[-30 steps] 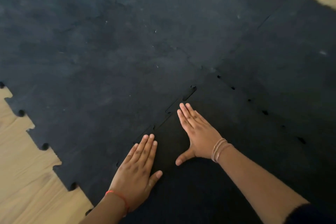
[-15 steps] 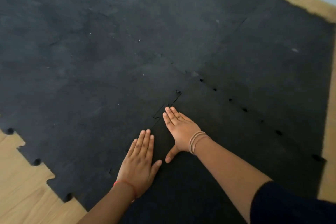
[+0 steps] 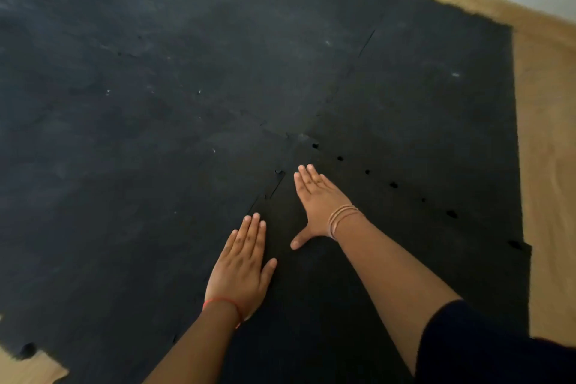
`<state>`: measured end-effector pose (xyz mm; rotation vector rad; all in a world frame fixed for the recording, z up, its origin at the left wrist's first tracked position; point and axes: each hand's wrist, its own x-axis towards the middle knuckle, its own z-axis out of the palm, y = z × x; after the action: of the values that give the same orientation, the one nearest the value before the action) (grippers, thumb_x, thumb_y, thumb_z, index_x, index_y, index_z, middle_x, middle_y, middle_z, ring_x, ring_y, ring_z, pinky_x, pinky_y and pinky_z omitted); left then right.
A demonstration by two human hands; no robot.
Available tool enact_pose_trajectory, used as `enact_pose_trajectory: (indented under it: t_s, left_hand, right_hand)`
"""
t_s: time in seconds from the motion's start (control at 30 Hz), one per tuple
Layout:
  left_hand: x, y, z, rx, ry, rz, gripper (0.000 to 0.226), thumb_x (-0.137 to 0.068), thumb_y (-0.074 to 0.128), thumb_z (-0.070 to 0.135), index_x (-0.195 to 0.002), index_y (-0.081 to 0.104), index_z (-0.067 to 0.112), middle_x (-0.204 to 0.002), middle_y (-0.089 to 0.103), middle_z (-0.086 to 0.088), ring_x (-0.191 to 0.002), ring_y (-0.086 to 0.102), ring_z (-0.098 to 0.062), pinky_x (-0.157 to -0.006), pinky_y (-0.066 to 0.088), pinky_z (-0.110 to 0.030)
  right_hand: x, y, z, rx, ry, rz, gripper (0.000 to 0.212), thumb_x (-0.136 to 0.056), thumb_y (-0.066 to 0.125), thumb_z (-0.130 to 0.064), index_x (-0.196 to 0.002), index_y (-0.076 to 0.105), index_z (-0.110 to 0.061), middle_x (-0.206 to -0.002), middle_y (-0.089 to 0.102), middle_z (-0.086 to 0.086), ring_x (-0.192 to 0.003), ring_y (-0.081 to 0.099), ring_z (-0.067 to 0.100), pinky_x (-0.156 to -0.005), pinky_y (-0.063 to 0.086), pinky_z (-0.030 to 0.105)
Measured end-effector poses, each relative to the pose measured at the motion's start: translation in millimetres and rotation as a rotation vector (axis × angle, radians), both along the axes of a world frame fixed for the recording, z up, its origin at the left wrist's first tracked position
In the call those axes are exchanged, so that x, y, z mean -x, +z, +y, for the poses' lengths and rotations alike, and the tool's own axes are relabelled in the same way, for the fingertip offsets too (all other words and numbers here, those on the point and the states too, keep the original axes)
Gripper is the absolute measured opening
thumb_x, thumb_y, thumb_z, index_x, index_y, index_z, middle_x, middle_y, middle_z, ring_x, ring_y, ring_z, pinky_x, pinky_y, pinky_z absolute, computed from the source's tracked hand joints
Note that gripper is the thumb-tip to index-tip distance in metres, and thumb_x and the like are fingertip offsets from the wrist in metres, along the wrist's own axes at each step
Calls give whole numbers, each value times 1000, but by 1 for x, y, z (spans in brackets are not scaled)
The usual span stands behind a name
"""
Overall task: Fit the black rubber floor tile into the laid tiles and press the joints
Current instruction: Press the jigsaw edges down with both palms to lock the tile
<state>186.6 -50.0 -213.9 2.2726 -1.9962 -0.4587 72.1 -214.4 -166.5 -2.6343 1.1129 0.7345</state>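
The new tile [image 3: 358, 259] lies flat on the floor [image 3: 548, 165] among the laid tiles [image 3: 156, 103], near the mat's right edge. Both hands are spread flat, palms down, gripping nothing. The left hand [image 3: 241, 271] bears on the left joint [image 3: 274, 187]; the right hand [image 3: 318, 203] rests on the tile just beside that joint. Step in hand, as judged: pressing joints. The left joint shows an unseated tab ahead of the fingertips. The far joint shows a row of open gaps [image 3: 367, 171]. Next move calls for firm downward pressure along both.
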Motion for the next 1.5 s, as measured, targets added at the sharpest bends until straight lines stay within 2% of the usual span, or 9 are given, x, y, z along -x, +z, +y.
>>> enact_pose_trajectory:
  t_s: [0.2,0.33,0.47,0.57,0.8,0.97,1.13,1.33,1.5]
  left_hand:
    - [3,-1,-3,-62,-20,-35,69,-78,-16,53,-134,-30,15,-139,-42,2,-130,-40,-20,-98,-37,-25]
    - [3,-1,-4,-72,-7,-48,69,-76,-19,52,-133,-32,15,-139,-43,0,-129,-40,-20,-108,-26,-29]
    - [2,2,-6,-42,-23,-43,63,-91,1,50,-134,-29,16,-143,-36,-2,-133,-34,-18,-110,-20,-29]
    - [-2,4,-24,-8,-47,-3,62,-94,9,47,-134,-27,17,-142,-34,0,-132,-32,-15,-109,-19,-27]
    - [-5,-3,-37,0,-72,-22,63,-89,-3,51,-136,-28,17,-141,-40,2,-130,-38,-16,-105,-34,-23]
    - [-1,16,-43,-48,-59,-18,62,-86,30,44,-132,44,5,-141,40,-13,-129,41,-25,-108,2,-27]
    - [-4,5,-39,-52,-73,-42,70,-76,-17,54,-134,-30,17,-139,-41,3,-130,-38,-20,-96,-37,-21]
    - [-3,-5,-71,96,-83,-62,61,-89,-3,50,-137,-22,17,-152,-22,-1,-135,-26,-12,-110,-19,-23]
    - [-7,9,-190,80,-185,-57,60,-98,16,37,-145,-10,12,-157,-15,-4,-144,-14,-14,-112,-10,-25]
  right_hand:
    - [-14,-4,-13,-96,4,133,141,-57,72,-65,-144,-22,-7,-154,-27,11,-142,-21,25,-116,-5,37]
    - [-18,-2,-12,-117,-24,164,140,-58,73,-63,-143,-22,-6,-154,-27,11,-142,-21,26,-117,-4,39]
    - [-5,-11,-5,-144,-180,-194,103,-82,47,-64,-147,-11,-10,-157,-17,7,-144,-16,21,-116,-3,36]
    - [-7,-27,-5,9,-306,-360,77,-94,22,-55,-148,-8,-9,-158,-14,8,-144,-14,22,-116,-4,35]
    - [-16,-55,-21,306,-296,-333,76,-92,15,-57,-148,-2,-7,-158,-5,11,-145,-8,23,-115,-4,36]
    - [-14,-57,-22,302,-289,-345,76,-92,14,-57,-147,-5,-9,-158,-7,9,-145,-10,21,-112,-8,34]
    - [-13,-51,-27,249,-271,-364,75,-93,18,-56,-148,-4,-9,-158,-8,8,-145,-11,20,-114,-7,33]
    - [10,-55,-22,498,-724,-472,73,-95,24,-49,-148,0,-4,-158,-1,13,-146,-3,25,-117,0,37]
    - [2,-63,-28,514,-728,-457,70,-95,22,-45,-147,3,-4,-158,2,13,-146,-1,25,-117,1,38]
